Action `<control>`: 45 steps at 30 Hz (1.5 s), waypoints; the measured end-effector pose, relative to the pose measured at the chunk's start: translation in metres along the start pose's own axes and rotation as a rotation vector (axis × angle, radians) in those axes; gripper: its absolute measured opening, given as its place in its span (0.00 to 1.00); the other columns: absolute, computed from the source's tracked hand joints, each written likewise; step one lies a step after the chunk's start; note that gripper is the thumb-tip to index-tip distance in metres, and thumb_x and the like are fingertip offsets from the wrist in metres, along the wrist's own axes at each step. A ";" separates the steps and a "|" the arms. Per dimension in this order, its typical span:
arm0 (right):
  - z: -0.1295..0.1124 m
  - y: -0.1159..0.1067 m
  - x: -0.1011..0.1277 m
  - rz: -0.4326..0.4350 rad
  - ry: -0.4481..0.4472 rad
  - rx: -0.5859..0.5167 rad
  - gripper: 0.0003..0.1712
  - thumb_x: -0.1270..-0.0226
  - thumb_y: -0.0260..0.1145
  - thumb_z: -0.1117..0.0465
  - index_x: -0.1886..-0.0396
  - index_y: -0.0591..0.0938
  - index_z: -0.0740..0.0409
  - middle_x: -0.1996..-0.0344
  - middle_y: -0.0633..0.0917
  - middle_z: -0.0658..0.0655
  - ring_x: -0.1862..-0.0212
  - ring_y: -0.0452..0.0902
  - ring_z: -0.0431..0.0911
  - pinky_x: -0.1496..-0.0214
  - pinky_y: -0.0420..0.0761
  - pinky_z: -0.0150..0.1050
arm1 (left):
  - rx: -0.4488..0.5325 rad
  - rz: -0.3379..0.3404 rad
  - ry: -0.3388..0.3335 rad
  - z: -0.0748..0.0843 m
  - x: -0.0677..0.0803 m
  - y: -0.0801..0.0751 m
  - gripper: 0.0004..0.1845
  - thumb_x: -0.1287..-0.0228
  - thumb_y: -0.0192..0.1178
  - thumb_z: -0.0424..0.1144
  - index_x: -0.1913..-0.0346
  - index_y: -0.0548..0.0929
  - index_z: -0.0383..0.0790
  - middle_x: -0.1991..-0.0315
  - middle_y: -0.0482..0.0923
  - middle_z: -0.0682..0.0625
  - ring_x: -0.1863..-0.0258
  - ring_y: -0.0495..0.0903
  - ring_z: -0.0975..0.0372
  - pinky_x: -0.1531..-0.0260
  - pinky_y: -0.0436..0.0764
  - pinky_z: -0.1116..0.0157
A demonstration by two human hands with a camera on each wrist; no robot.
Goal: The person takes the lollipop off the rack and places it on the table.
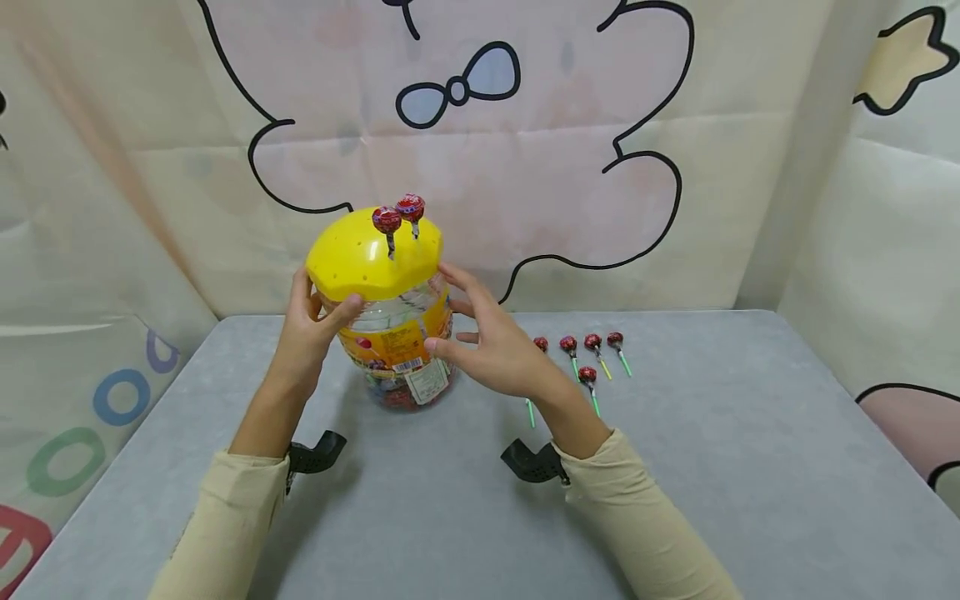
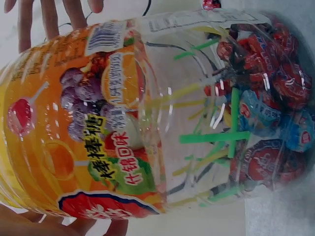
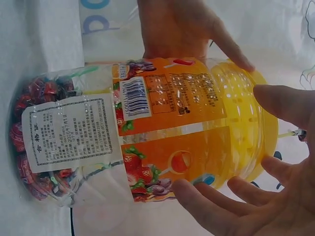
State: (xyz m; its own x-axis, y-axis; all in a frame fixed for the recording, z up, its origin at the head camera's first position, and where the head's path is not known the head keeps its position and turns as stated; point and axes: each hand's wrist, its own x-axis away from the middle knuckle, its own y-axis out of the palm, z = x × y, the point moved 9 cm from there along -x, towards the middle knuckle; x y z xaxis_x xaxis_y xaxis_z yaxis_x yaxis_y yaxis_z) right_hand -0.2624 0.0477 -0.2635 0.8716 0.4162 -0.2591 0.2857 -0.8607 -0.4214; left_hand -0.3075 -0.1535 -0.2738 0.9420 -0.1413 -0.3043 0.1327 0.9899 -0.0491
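A clear plastic lollipop jar (image 1: pixel 393 342) with an orange printed label and a yellow lid (image 1: pixel 352 258) stands upright on the table. Wrapped lollipops and their coloured sticks show through its lower wall. Two red lollipops (image 1: pixel 387 221) stick up from the lid. My left hand (image 1: pixel 307 333) holds the jar's left side near the lid, thumb across the front, other fingers partly hidden. On the right side is my right hand (image 1: pixel 498 342), its fingers spread and fairly straight beside lid and label. In the right wrist view, the left thumb (image 3: pixel 236 54) lies against the lid.
Several red-wrapped lollipops (image 1: pixel 588 377) with green or yellow sticks lie on the grey table (image 1: pixel 712 467), right of the jar and partly behind my right forearm. A printed cloth backdrop (image 1: pixel 570 183) hangs behind the table.
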 end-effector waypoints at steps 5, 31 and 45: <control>0.003 0.001 -0.002 0.003 -0.020 0.011 0.49 0.31 0.67 0.54 0.21 0.47 0.33 0.21 0.53 0.49 0.25 0.61 0.55 0.31 0.74 0.55 | -0.034 0.058 -0.069 0.001 0.003 0.000 0.40 0.32 0.62 0.40 0.24 0.51 0.57 0.34 0.61 0.51 0.37 0.64 0.58 0.32 0.65 0.48; 0.006 -0.025 -0.013 0.052 -0.076 0.044 0.41 0.28 0.64 0.58 0.22 0.55 0.37 0.25 0.64 0.55 0.28 0.68 0.55 0.33 0.76 0.54 | -0.057 0.061 -0.060 0.011 0.004 0.004 0.50 0.36 0.67 0.39 0.23 0.43 0.56 0.23 0.44 0.53 0.28 0.54 0.53 0.28 0.61 0.40; -0.067 -0.044 -0.059 0.202 -0.393 0.309 0.31 0.25 0.60 0.60 0.27 0.64 0.46 0.43 0.83 0.54 0.44 0.77 0.43 0.47 0.81 0.36 | -0.132 0.071 -0.073 0.009 0.006 -0.001 0.50 0.36 0.67 0.43 0.23 0.41 0.58 0.23 0.43 0.53 0.25 0.51 0.51 0.28 0.59 0.39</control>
State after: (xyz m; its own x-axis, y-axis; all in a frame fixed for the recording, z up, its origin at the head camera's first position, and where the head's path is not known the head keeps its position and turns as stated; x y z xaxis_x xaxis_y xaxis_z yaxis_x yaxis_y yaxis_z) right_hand -0.2995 0.0415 -0.1710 0.6654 0.3808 -0.6421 -0.0541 -0.8332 -0.5503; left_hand -0.2990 -0.1551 -0.2675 0.9682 -0.0650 -0.2415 0.0275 0.9874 -0.1555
